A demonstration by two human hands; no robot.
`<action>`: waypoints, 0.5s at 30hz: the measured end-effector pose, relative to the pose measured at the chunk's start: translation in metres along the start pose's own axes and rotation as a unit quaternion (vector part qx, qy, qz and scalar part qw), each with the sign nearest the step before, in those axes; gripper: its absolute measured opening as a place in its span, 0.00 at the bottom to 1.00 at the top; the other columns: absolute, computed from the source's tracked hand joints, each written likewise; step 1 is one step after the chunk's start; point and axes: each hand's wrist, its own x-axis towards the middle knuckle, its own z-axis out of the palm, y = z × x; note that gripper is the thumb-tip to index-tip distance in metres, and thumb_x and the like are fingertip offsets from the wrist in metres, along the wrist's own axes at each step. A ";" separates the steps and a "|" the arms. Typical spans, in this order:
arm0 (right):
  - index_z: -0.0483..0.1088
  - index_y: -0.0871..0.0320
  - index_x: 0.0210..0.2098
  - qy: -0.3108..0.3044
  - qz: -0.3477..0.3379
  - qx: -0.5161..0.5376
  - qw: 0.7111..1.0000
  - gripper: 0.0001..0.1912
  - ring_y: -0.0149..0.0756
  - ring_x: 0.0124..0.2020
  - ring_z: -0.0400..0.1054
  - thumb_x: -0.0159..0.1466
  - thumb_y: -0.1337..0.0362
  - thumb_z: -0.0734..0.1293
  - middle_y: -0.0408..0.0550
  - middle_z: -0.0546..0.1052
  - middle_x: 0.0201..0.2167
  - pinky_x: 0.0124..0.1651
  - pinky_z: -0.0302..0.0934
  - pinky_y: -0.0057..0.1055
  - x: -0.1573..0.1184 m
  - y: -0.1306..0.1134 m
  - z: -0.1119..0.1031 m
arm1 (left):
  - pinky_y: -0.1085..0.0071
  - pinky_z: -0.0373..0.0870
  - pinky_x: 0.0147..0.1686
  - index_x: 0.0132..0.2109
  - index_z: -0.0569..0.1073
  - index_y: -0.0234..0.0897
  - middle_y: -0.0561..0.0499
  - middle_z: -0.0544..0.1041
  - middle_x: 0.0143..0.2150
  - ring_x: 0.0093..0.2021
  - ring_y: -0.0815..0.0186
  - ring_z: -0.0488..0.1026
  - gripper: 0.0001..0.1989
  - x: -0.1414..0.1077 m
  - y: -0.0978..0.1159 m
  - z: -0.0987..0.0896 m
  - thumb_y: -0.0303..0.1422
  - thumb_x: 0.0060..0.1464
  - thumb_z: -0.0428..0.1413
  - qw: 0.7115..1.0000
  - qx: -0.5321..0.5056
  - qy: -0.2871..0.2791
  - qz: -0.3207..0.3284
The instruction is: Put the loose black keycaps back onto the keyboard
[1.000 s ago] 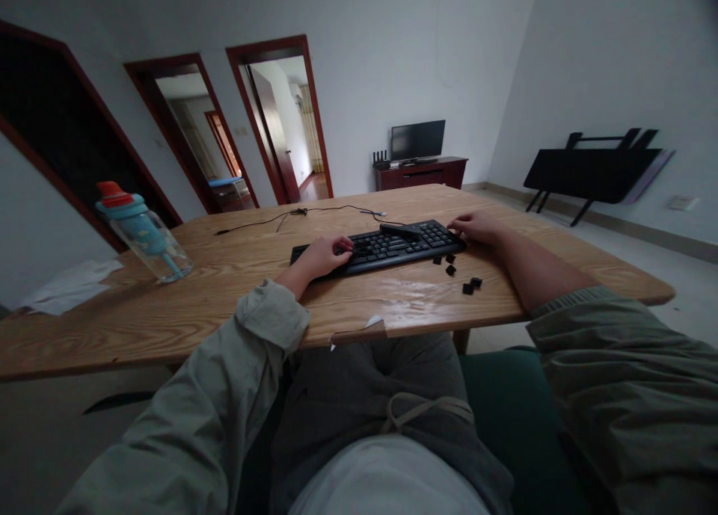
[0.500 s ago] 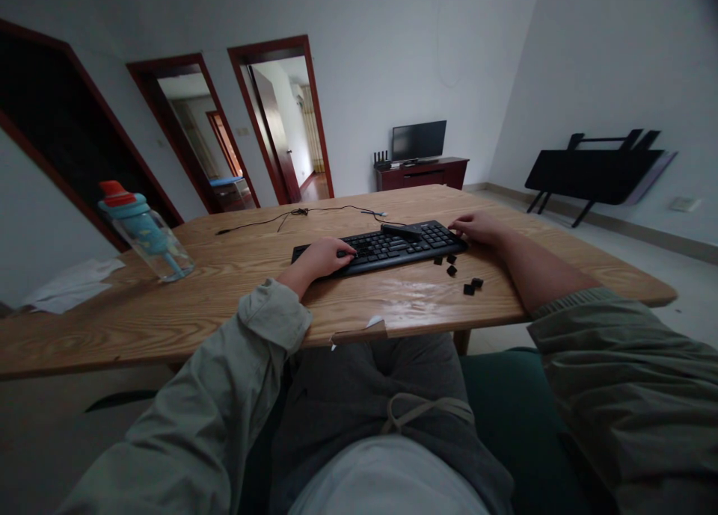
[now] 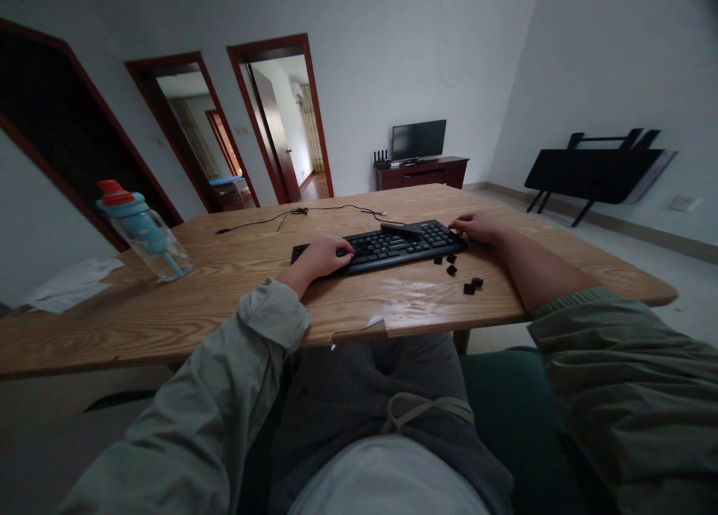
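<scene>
A black keyboard [image 3: 387, 256] lies slightly askew on the wooden table in front of me. Over its left part, my left hand [image 3: 324, 255] is closed, thumb and forefinger pinching what looks like a small black keycap [image 3: 340, 253]. My right hand [image 3: 478, 226] grips the keyboard's right end, its fingertips partly hidden at the edge. A dark oblong object [image 3: 402, 232] rests across the upper keys; its kind is unclear. Several loose black keycaps [image 3: 452, 270] lie on the tabletop below the keyboard's right end.
A clear bottle [image 3: 146, 235] with a blue and red top stands at the left, near white paper [image 3: 72, 285]. A thin black cable [image 3: 263, 222] runs behind the keyboard. The table's [image 3: 224, 313] front edge has a torn strip [image 3: 359, 334] close to my lap.
</scene>
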 end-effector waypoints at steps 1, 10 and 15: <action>0.79 0.58 0.40 -0.001 0.001 0.002 1.000 0.15 0.37 0.32 0.70 0.65 0.58 0.63 0.51 0.80 0.38 0.34 0.62 0.31 0.000 0.000 0.000 | 0.68 0.71 0.47 0.43 0.82 0.36 0.48 0.82 0.41 0.41 0.62 0.78 0.13 0.000 0.000 0.000 0.34 0.56 0.55 1.000 -0.005 0.001 0.000; 0.79 0.58 0.40 0.000 0.015 -0.001 1.000 0.14 0.37 0.33 0.70 0.65 0.58 0.64 0.51 0.80 0.39 0.35 0.61 0.32 -0.005 -0.006 -0.001 | 0.68 0.71 0.48 0.45 0.81 0.36 0.48 0.82 0.44 0.43 0.63 0.77 0.13 0.000 -0.001 0.002 0.33 0.57 0.55 1.000 -0.022 -0.003 0.018; 0.79 0.58 0.40 -0.003 0.014 -0.004 1.000 0.14 0.37 0.32 0.70 0.64 0.58 0.64 0.50 0.80 0.39 0.34 0.61 0.31 -0.006 -0.007 -0.002 | 0.69 0.71 0.48 0.45 0.82 0.35 0.48 0.82 0.44 0.42 0.63 0.77 0.14 0.001 0.000 -0.001 0.30 0.56 0.54 0.999 -0.007 -0.016 0.033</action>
